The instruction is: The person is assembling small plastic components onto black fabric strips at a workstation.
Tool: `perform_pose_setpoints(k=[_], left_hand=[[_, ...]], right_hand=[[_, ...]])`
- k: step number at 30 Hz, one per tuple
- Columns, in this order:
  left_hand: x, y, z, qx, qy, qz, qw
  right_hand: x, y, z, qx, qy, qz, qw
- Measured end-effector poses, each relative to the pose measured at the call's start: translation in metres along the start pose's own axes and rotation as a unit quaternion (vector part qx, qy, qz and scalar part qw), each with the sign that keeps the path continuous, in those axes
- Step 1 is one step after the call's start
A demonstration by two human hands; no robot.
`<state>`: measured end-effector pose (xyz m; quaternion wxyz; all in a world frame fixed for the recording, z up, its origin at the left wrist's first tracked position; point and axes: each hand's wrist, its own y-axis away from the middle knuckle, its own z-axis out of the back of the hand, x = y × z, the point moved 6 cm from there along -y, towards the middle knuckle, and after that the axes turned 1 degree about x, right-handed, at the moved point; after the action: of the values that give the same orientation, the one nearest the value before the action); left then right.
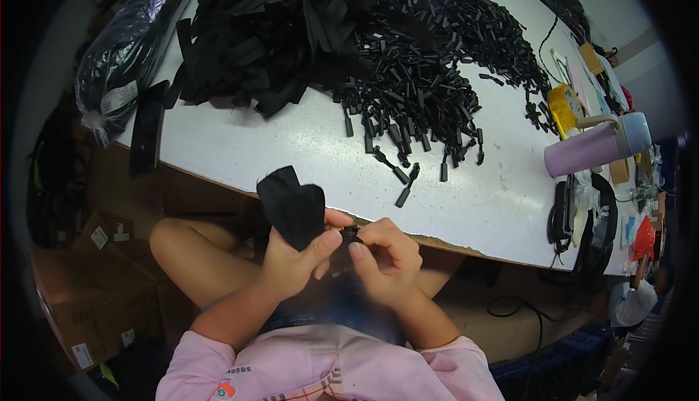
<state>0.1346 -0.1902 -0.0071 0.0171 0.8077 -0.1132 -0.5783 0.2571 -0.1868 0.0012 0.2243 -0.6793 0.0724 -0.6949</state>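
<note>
My left hand point(295, 263) is closed round the lower part of a black fabric strip point(293, 208), perhaps zipper tape, whose loose ends stand up above the fingers. My right hand point(391, 261) pinches a small black piece point(351, 234) that looks like a zipper slider. Both hands are close together over my lap, just off the table's near edge, and the fingertips partly hide where the two pieces meet. On the table beyond lie a pile of black strips point(255, 44) and a heap of black zipper sliders with long pull tabs point(419, 84).
Nearest me on the white table point(255, 146) are a few loose sliders point(408, 184). At right lie a pink bottle point(582, 148), a yellow tape dispenser point(564, 108) and a black strap point(598, 223). A plastic-wrapped bundle point(138, 41) lies far left; cardboard boxes point(102, 299) stand below.
</note>
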Motion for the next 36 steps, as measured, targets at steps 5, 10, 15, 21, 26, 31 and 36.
perform_pose_setpoints(k=[5,10,15,21,26,31,36], left_hand=[[0.000,0.001,-0.003,0.010,-0.041,-0.053,0.998],[-0.002,0.001,0.003,-0.072,0.051,-0.007,0.996],[0.016,-0.004,0.007,-0.009,-0.066,0.047,0.997],[0.011,0.001,-0.001,0.103,0.119,0.013,0.987],[0.008,0.006,0.003,-0.021,-0.047,-0.063,0.997],[0.009,0.000,0.006,-0.008,-0.040,-0.022,0.999],[0.006,0.000,0.003,0.024,-0.095,-0.087,0.991]], right_hand=[[-0.008,-0.008,0.003,0.014,-0.126,-0.152,0.980],[-0.009,0.000,-0.010,0.231,0.001,-0.160,0.960],[0.031,-0.021,-0.002,0.021,0.149,0.014,0.988],[0.018,-0.021,0.002,0.054,0.101,0.010,0.993],[-0.003,-0.004,0.004,-0.015,-0.088,-0.184,0.979],[0.014,-0.009,0.008,0.007,0.091,-0.060,0.994],[0.001,-0.004,0.007,0.013,-0.033,-0.086,0.996]])
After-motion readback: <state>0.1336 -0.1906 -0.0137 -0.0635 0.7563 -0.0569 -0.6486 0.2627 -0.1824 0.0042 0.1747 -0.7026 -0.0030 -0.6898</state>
